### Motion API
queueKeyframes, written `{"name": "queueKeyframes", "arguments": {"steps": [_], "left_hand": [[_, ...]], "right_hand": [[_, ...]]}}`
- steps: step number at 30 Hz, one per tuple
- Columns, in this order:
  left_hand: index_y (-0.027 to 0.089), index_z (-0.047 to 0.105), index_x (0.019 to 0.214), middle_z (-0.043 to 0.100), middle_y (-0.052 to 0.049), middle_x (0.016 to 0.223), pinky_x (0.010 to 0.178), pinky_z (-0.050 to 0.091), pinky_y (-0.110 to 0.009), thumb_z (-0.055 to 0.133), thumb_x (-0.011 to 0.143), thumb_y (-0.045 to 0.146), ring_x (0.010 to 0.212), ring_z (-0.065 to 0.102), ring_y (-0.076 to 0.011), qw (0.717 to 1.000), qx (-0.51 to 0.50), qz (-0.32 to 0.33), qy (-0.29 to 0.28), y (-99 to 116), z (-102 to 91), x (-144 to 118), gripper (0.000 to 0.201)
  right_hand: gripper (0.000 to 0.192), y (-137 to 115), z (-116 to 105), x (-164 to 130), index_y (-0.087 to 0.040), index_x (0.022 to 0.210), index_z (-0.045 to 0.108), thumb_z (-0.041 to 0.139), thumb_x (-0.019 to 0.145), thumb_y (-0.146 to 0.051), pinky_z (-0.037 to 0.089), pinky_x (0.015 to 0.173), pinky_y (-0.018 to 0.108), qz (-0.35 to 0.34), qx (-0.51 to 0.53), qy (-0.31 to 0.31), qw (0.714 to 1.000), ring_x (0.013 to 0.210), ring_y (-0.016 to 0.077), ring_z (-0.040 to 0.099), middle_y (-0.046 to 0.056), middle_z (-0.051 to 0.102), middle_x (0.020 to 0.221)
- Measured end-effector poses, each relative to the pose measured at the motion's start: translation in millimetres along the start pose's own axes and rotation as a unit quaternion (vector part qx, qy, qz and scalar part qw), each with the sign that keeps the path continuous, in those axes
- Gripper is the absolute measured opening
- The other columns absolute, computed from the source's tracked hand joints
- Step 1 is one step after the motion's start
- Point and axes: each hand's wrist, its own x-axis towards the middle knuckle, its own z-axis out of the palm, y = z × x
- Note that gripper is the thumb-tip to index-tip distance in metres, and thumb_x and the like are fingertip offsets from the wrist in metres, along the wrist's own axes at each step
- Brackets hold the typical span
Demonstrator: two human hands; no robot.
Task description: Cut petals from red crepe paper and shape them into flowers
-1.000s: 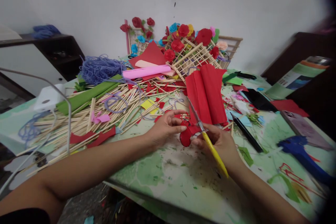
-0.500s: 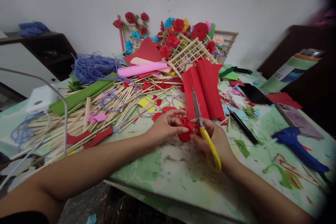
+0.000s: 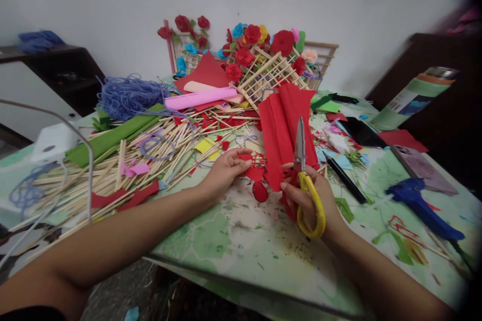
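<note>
From the head view, which is the only one I have, I see that the right hand [image 3: 309, 195] has turned the yellow scissors [image 3: 306, 180] since the pictures before: a second ago the blades lay slanted toward the left into the red paper piece between both hands, and now they point almost straight up, closed together, in front of the folded red crepe paper [image 3: 288, 128]. The grip of this hand is closed through the yellow handle loops, and under the fingers some red paper is also pressed, but I cannot tell how much. The left hand [image 3: 226, 170] has moved away from the right one; its fingers are half curled and pinch lightly a small red scrap [image 3: 254, 173] on the desk [image 3: 241, 241]. A small round red cut-out [image 3: 260, 191] now lies free on the desk between the two hands, touching neither of them. I judge from this that one cut is finished and the piece was let fall, and the scissors are lifted out of the paper for the moment. To the left lie the heap of wooden sticks [image 3: 124, 170] and a green paper roll [image 3: 113, 138], behind them a pink roll [image 3: 205, 99] and the stick lattice with paper roses [image 3: 263, 67]. On the right are a black pen [image 3: 344, 178] and a blue glue gun [image 3: 417, 203].
</note>
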Motion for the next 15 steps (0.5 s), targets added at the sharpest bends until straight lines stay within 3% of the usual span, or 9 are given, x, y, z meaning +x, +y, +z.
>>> {"name": "queueKeyframes", "arguments": {"steps": [7,11,15], "left_hand": [[0.016,0.055,0.106,0.062,0.001,0.065,0.053,0.049,-0.021,0.067,0.076,0.023,0.052,0.058,-0.0088,0.998,0.016,-0.061,0.012,1.1,2.5,-1.1,0.033],[0.016,0.055,0.104,0.063,-0.001,0.068,0.056,0.052,-0.023,0.059,0.083,0.028,0.056,0.061,-0.0102,0.996,-0.006,-0.083,0.000,1.8,2.7,-1.9,0.024],[0.016,0.057,0.103,0.063,-0.002,0.069,0.057,0.052,-0.024,0.062,0.081,0.036,0.057,0.061,-0.0106,0.996,-0.012,-0.082,-0.021,1.9,1.0,-1.9,0.030]], "right_hand": [[0.042,2.6,1.5,-0.7,-0.019,0.099,0.054,0.068,0.061,-0.031,0.032,0.037,0.021,0.012,0.014,0.005,1.000,0.038,0.0077,0.040,-0.009,0.044,0.052],[0.042,5.2,0.6,0.0,-0.018,0.100,0.054,0.068,0.062,-0.028,0.033,0.037,0.021,0.009,0.010,-0.003,1.000,0.039,0.0073,0.041,-0.009,0.046,0.055],[0.042,3.8,0.6,0.5,-0.018,0.100,0.054,0.067,0.062,-0.029,0.034,0.038,0.021,0.007,-0.004,-0.007,1.000,0.040,0.0075,0.042,-0.008,0.048,0.055]]}}
